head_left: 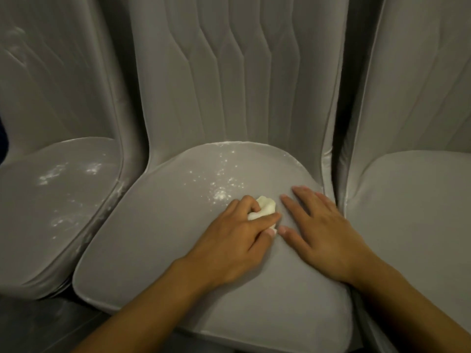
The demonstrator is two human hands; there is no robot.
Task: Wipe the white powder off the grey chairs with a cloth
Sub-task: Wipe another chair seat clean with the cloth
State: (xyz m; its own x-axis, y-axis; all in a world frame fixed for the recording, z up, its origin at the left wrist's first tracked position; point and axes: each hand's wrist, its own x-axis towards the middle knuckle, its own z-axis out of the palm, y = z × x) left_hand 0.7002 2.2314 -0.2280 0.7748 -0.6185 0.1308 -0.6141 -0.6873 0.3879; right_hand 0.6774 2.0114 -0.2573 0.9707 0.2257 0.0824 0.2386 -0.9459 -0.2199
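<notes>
Three grey chairs stand side by side. On the seat of the middle chair point(158, 238), white powder point(221, 189) is scattered across the back centre. My left hand point(234, 240) grips a small bunched pale-yellow cloth point(263, 208) and holds it against the seat just below the powder. Beside it, my right hand point(323, 230) lies flat on the same seat with its fingers spread. The left chair's seat point(38, 225) also carries patches of white powder point(68, 171) and streaks along its right rim.
The right chair point(413, 215) shows no powder on its seat. Tall quilted backrests point(229, 72) close off the far side. A dark gap point(341, 159) separates the middle and right chairs. Dark floor point(38, 324) shows at the bottom left.
</notes>
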